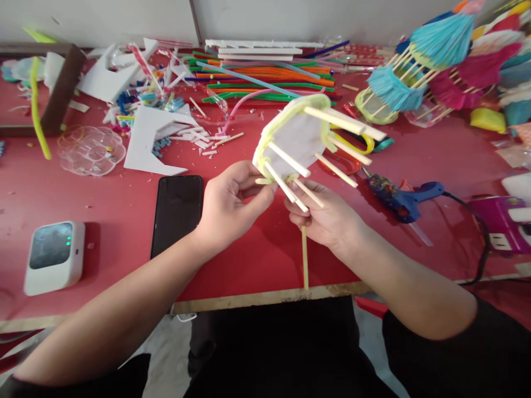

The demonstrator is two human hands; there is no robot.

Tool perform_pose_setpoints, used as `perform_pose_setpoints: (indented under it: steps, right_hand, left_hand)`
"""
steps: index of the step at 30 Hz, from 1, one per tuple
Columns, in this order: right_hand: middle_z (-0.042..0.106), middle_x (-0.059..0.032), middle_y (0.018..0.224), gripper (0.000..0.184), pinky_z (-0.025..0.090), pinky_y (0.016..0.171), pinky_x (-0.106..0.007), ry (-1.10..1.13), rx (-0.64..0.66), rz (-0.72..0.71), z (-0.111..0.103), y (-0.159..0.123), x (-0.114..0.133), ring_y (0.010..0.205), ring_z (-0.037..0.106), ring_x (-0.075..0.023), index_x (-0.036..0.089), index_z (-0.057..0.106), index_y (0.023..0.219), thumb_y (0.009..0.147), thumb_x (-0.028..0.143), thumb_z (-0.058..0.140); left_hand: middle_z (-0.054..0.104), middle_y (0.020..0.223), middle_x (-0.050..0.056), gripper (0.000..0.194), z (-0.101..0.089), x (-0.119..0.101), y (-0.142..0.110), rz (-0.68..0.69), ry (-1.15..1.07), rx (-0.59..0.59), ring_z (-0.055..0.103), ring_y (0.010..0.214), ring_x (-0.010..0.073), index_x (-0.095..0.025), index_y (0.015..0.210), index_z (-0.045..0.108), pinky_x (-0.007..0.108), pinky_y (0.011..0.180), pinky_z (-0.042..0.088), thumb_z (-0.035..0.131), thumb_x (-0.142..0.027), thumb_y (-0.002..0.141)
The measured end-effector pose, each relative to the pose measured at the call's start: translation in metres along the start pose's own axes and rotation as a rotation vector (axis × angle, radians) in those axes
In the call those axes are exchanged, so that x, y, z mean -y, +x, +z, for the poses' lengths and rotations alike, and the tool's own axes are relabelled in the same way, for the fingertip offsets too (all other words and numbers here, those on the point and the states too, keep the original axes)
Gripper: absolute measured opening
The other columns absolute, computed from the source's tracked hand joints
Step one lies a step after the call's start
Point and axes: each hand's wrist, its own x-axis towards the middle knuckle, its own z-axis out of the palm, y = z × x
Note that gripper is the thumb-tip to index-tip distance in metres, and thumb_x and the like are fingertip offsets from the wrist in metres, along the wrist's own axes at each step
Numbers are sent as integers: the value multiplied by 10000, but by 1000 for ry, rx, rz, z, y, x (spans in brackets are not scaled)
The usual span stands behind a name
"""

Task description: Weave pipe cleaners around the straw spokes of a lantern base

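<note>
1. Black phone flat on tabletop;
2. left hand beside it, fingers pinching rim of white board with wooden sticks, held above tabletop;
3. right hand, fingers pinching its near edge; yellowish strip below.

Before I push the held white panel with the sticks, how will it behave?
The white panel is probably stiff: it looks flat though held near one edge. Likely light too, being thin with slim sticks. Those sticks could work loose under side load, since their outer ends stand free.
</note>
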Motion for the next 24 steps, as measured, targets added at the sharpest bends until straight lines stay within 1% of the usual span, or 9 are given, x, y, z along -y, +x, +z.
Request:
perform_pose_setpoints:
  steps: [6,9,11,13,15,16,18,21,24]
  right_hand:
    - [299,130,491,488,115,352,-227,29,-32,35,3,-2,2,417,183,-33,225,508,617,541,453,934]
    - [288,132,487,502,106,361,-220,37,-49,54,6,-5,6,425,180,-27,224,478,600,513,405,938]
    - [291,129,485,523,114,368,-210,42,-64,60,7,-7,8,429,193,-23,223,455,583,497,405,938]
    - [295,127,479,534,127,371,-204,41,-83,64,7,-7,9,428,214,-21,224,448,571,482,417,938]
    - [294,128,468,509,139,367,-204,19,-108,48,6,-7,8,419,232,-22,225,467,571,482,406,935]
    - [293,130,463,484,150,364,-205,-2,-123,22,5,-6,7,412,239,-23,224,484,576,495,391,931]
    - [321,126,466,418,187,363,-210,-62,-162,-82,3,-6,5,401,262,-25,217,529,597,551,370,915]
    - [438,95,511,298,250,378,-215,-212,-211,-297,1,-9,2,414,339,-36,204,615,670,680,366,865]
    - [523,66,568,183,336,435,-218,-466,-292,-554,0,-13,-1,485,430,-59,208,674,736,769,321,814]
  left_hand:
    - [795,915,32,136,-1,3,-1,15,-43,-3,769,920,199,-205,893,667,274,842,599,764,-264,817]
    - [800,921,38,170,-2,5,0,54,-61,13,773,916,203,-197,899,670,274,827,606,786,-277,803]
    - [803,913,41,188,-2,6,1,64,-64,13,775,901,209,-193,898,676,274,789,614,797,-297,798]
    - [801,876,41,190,-2,6,2,42,-66,5,776,864,209,-190,899,690,269,737,616,800,-310,801]
    - [801,865,46,200,-2,6,4,-11,-85,0,776,852,209,-182,908,711,271,734,619,809,-315,796]
    - [802,876,53,209,-3,6,5,-40,-105,-1,776,860,209,-175,911,721,276,756,622,816,-316,789]
    - [806,903,66,227,-3,6,7,-98,-155,1,776,882,210,-160,904,735,286,810,624,833,-315,771]
    - [805,883,72,243,-5,7,9,-163,-219,2,776,855,201,-144,874,745,282,815,622,856,-318,744]
    - [800,841,69,245,-7,7,11,-223,-268,9,770,801,184,-138,865,751,270,784,623,865,-306,728]
